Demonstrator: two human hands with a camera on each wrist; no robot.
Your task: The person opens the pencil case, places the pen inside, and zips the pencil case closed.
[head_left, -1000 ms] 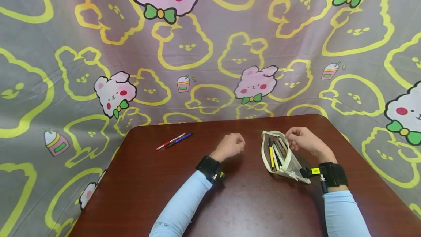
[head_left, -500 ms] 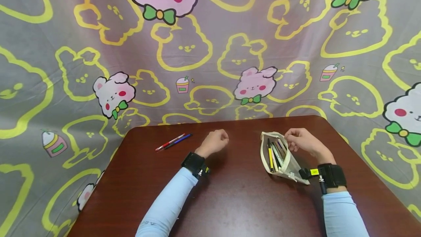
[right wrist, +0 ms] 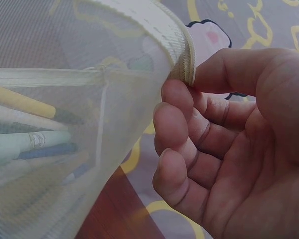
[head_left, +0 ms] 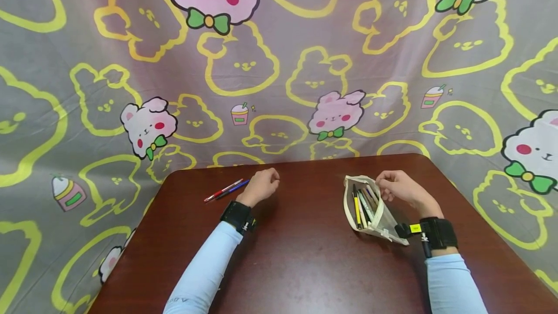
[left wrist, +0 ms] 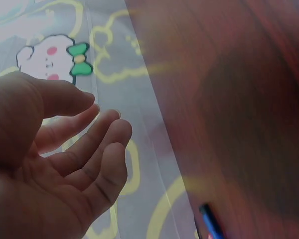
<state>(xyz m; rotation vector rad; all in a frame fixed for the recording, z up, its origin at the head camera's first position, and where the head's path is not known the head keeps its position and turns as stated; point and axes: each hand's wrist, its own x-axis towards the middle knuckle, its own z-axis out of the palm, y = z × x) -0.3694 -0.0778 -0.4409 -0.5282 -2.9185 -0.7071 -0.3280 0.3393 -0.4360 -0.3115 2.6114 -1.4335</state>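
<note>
My right hand [head_left: 400, 188] pinches the zippered rim of a cream mesh pencil case [right wrist: 124, 94] between thumb and forefinger. The case gapes open, and several pens [head_left: 364, 207] stand inside, one of them yellow. Over the table to the left, my left hand [head_left: 262, 185] hangs with loosely curled fingers and holds nothing, as the left wrist view also shows. Just beside it lie a blue pen [head_left: 233, 190] and a red pen [head_left: 222, 191], side by side. The hand hides one end of the blue pen in the head view.
The brown wooden table [head_left: 305, 265] reaches back to a grey cloth [head_left: 279, 86] printed with cartoon animals, which hangs behind it and along both sides. Black straps with small cameras sit on both wrists.
My left hand has moved left across the table, from near the pencil case to beside the two pens. My right hand keeps its pinch on the case's rim.
</note>
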